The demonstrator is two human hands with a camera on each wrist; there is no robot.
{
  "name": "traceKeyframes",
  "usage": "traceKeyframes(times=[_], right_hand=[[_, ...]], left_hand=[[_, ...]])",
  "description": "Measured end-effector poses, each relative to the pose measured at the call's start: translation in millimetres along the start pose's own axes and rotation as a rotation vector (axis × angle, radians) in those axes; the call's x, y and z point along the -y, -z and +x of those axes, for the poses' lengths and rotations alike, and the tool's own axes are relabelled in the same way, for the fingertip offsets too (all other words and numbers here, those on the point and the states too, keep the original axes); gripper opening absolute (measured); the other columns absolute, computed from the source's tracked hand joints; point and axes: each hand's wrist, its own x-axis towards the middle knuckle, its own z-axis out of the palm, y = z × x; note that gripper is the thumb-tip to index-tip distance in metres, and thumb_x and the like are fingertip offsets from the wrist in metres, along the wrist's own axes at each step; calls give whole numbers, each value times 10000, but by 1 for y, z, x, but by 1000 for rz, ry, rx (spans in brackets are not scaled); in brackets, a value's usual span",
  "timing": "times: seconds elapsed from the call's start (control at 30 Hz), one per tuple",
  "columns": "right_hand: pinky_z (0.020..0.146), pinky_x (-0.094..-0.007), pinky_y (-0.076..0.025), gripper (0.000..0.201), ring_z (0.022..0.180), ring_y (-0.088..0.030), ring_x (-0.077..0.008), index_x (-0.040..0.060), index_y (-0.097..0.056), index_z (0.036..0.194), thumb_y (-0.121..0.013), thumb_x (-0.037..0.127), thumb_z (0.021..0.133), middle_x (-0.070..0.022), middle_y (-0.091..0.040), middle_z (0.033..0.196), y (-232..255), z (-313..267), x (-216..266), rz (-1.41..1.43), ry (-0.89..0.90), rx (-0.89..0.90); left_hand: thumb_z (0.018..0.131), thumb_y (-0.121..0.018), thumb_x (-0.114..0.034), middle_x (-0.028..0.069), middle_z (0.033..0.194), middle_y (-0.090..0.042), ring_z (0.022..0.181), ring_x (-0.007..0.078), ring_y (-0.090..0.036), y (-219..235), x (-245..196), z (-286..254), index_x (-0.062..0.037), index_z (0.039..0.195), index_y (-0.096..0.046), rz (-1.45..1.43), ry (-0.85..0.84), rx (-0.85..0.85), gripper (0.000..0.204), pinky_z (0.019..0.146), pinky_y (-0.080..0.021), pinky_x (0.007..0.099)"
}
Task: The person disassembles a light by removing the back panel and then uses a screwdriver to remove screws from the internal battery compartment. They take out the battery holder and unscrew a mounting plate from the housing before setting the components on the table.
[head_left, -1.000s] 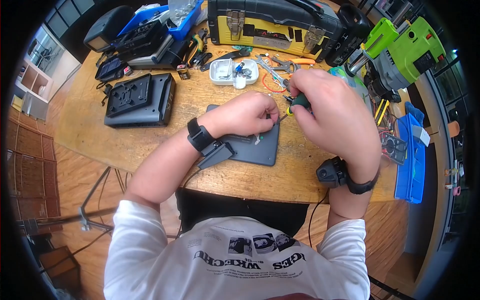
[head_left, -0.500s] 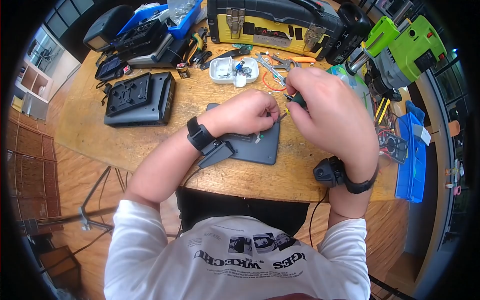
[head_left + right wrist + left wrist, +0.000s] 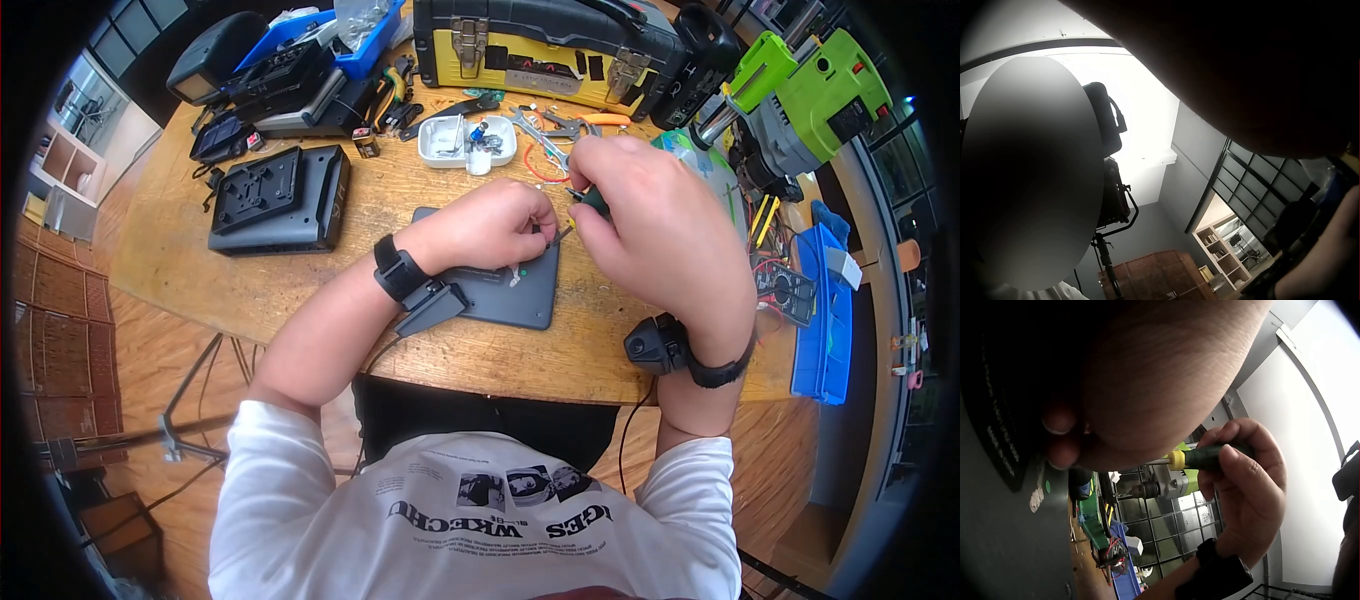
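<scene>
A dark flat panel (image 3: 510, 295) lies on the wooden table, partly under my left hand (image 3: 475, 230). Near the panel's upper right corner, the left thumb and fingertips pinch around the tip end of a screwdriver; any small part between them is hidden. My right hand (image 3: 665, 225) grips its green handle (image 3: 594, 201), held above and to the right of the corner. In the left wrist view the yellow-collared screwdriver (image 3: 1200, 459) lies between the right hand's (image 3: 1250, 487) thumb and fingers, its shaft passing behind the left hand (image 3: 1160, 375). The right wrist view does not show the tip.
A white tray of small parts (image 3: 441, 141) stands behind the panel, with loose tools (image 3: 545, 140) beside it. A black device (image 3: 270, 215) sits left. At the back stands a yellow-black toolbox (image 3: 520, 75); a green machine (image 3: 820, 110) and blue bin (image 3: 822, 320) are right.
My right hand has shifted slightly left and turned a little around the handle, covering more of it. The left hand and the panel have stayed in place.
</scene>
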Motion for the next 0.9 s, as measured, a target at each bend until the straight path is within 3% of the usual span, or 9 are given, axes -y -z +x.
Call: traceKeyframes(times=[0.17,0.33,0.47,0.53,0.77,0.9], right_hand=[[691,-503,-545,143,794,-665,-435,-19,-590,873,-677,81,822,-232,-647,852,-1,0,-3,22,-13,17],[703,-508,-538,161,797,-658,-446,-21,-581,900,-684,83,833,-232,-645,854,6,-3,-3,15,35,12],[710,-514,-535,164,807,-656,-455,-21,-578,909,-680,64,813,-238,-642,845,2,-1,-9,60,12,-9],[710,-516,-535,159,810,-657,-457,-22,-581,902,-678,58,805,-241,-643,844,2,-1,-9,59,-9,1],[711,-521,-532,113,820,-659,-457,-34,-603,870,-656,32,796,-254,-646,841,6,-2,-7,58,-21,36],[715,-528,-527,99,827,-651,-466,-40,-603,849,-644,22,784,-262,-644,836,7,-2,-10,80,-6,0]], left_hand=[[819,-683,-86,144,798,-735,727,253,-721,-3,9,1,-8,924,-748,-13,-63,-18,146,682,-567,365],[828,-683,-75,114,739,-724,655,198,-715,1,-2,-1,-9,927,-740,-48,77,14,131,638,-564,340],[831,-683,-68,103,721,-719,629,177,-709,0,0,-1,-7,928,-738,-63,87,-2,127,616,-561,326],[856,-668,-29,54,725,-693,576,113,-654,3,-2,-1,11,986,-698,-67,94,53,139,548,-516,270],[856,-687,-39,50,715,-690,583,107,-651,2,0,-1,5,980,-704,-48,32,46,132,559,-517,282],[851,-688,-46,89,814,-711,683,182,-685,0,9,1,0,978,-710,26,-79,29,137,633,-537,319]])
